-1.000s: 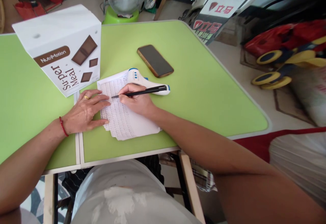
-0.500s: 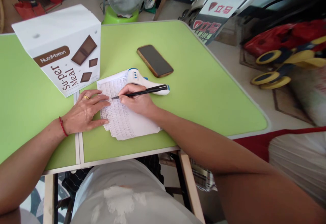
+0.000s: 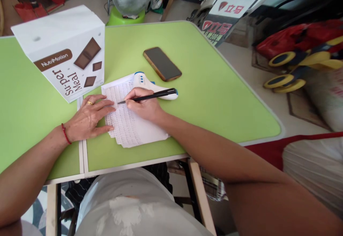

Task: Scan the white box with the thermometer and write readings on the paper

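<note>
Paper (image 3: 134,128) under right hand (image 3: 146,106) gripping pen (image 3: 157,94); left hand (image 3: 85,118) at edge.

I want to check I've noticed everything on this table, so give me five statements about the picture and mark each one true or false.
1. The right hand holds a slim black plastic pen. True.
2. The left hand touches the white handwritten paper sheets. True.
3. The dark rectangular phone lies screen down. False: the dark rectangular phone lies screen up.
4. The white printed NutriMotion cardboard package stands on the smooth green table. True.
5. The pen's tip points toward the phone. False: it points toward the left hand.
</note>
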The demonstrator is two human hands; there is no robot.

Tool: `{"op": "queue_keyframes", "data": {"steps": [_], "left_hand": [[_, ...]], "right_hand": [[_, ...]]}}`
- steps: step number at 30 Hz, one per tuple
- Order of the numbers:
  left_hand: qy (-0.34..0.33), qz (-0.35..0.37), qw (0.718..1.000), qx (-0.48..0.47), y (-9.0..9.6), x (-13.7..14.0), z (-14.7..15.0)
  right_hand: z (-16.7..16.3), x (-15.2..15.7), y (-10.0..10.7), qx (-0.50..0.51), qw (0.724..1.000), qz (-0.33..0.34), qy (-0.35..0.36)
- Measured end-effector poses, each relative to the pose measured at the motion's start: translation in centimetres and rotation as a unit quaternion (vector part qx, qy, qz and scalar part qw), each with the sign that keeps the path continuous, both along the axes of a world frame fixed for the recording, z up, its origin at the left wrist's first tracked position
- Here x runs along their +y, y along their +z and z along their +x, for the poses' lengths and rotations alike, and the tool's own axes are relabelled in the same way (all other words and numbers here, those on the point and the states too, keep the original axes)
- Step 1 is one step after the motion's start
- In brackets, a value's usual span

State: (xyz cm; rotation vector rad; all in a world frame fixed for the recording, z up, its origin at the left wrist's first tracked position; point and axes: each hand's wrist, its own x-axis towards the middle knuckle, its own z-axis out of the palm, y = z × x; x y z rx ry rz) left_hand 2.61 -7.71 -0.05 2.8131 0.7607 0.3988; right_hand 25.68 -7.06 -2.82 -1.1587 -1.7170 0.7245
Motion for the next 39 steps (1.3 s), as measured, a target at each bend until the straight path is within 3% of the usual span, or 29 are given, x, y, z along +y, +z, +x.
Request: {"op": "queue_keyframes", "data": {"steps": [7,39], "left_hand": [[0.004,-0.015,1.0,-0.003,0.04,0.01,-0.01],[0.002,-0.008,1.0,-0.002,0.07,-0.04,-0.04]], "right_hand": [[-0.09,-0.09,0.15,0.02,0.999,-0.022,-0.029],[-0.12,-0.09,0.44,0.029,0.999,-0.027,-0.035]]}}
